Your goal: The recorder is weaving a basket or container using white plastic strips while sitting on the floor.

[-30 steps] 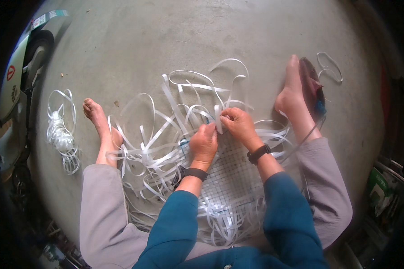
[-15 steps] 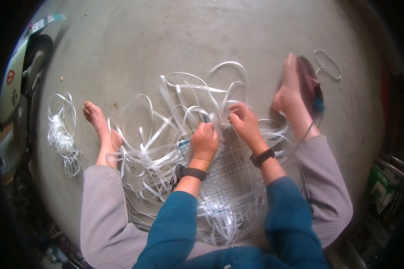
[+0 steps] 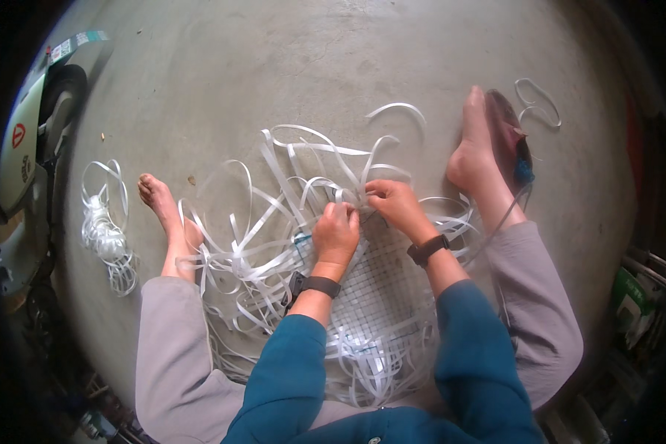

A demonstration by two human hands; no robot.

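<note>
Panel (image 3: 381, 270) of woven white strips, lying between the outspread legs (image 3: 174, 325), with the left hand (image 3: 335, 233) pinched on a loose strip (image 3: 340, 195) at its far edge and the right hand (image 3: 392, 203) curled just beside, whether gripping cannot be told.

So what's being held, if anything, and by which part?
Cannot tell: left hand and right hand are at white strips, but any grip point is unclear.
</note>
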